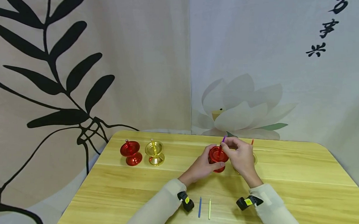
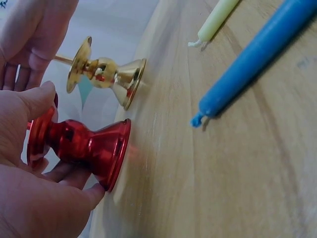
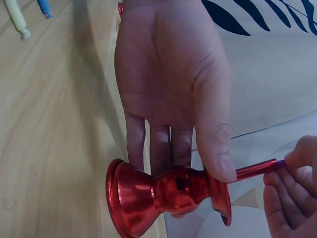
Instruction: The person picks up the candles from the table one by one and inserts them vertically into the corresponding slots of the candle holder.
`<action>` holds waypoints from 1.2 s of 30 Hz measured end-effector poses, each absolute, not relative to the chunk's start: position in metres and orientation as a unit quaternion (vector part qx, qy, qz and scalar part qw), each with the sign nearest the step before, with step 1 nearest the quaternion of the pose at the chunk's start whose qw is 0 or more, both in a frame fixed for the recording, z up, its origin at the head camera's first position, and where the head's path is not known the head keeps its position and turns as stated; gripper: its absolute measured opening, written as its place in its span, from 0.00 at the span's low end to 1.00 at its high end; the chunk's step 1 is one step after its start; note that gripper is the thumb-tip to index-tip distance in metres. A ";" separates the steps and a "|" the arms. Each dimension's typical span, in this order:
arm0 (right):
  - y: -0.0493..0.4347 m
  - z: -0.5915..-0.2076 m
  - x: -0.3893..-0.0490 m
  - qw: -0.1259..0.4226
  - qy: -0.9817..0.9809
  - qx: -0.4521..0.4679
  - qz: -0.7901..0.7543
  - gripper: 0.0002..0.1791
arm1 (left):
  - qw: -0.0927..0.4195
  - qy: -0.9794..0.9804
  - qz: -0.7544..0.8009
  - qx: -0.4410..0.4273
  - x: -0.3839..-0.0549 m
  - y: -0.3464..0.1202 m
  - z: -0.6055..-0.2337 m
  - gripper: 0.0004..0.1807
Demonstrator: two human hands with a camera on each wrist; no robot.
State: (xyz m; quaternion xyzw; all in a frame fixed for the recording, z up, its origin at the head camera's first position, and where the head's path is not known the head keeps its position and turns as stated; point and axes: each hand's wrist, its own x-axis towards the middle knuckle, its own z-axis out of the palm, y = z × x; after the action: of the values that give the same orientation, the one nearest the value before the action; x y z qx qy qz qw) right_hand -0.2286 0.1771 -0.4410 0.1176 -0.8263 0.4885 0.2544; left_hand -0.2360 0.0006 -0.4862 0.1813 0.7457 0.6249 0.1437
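My left hand (image 1: 199, 165) grips a shiny red candlestick (image 1: 218, 154) around its dish and stem, its base close over the wooden table. Above the dish, my right hand (image 1: 240, 157) pinches a thin purple candle (image 1: 224, 138) between thumb and fingers. In the right wrist view the candle's purple end (image 3: 281, 163) shows at the top of the candlestick's red tube (image 3: 255, 169); its lower part is hidden. A gold candlestick (image 2: 104, 73) stands just behind, mostly covered by the right hand in the head view, with an orange-red candle tip (image 1: 252, 141) above it.
Another red candlestick (image 1: 131, 152) and another gold one (image 1: 155, 152) stand at the left rear of the table (image 1: 111, 195). A blue candle (image 1: 200, 207) and a pale yellow candle (image 1: 209, 208) lie side by side between the forearms. A printed curtain (image 1: 151, 65) hangs behind.
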 end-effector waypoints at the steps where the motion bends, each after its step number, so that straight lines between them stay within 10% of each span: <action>1: 0.177 -0.441 -0.229 0.258 -0.826 0.121 0.486 0.02 | 0.144 0.746 0.625 0.182 -0.236 0.001 -0.486 0.44; 28: 0.186 -0.440 -0.198 0.277 -0.832 0.128 0.463 0.06 | 0.145 0.747 0.622 0.185 -0.235 0.004 -0.484 0.45; 36: 0.191 -0.439 -0.157 0.204 -0.848 0.149 0.465 0.11 | 0.141 0.756 0.613 0.182 -0.237 0.008 -0.486 0.45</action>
State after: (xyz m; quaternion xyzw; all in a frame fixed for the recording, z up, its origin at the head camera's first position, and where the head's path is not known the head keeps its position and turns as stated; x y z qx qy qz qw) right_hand -0.1569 0.1911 -0.4393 0.1489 -0.8485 0.4653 0.2036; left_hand -0.2370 0.0077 -0.4862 0.1824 0.7561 0.6125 0.1409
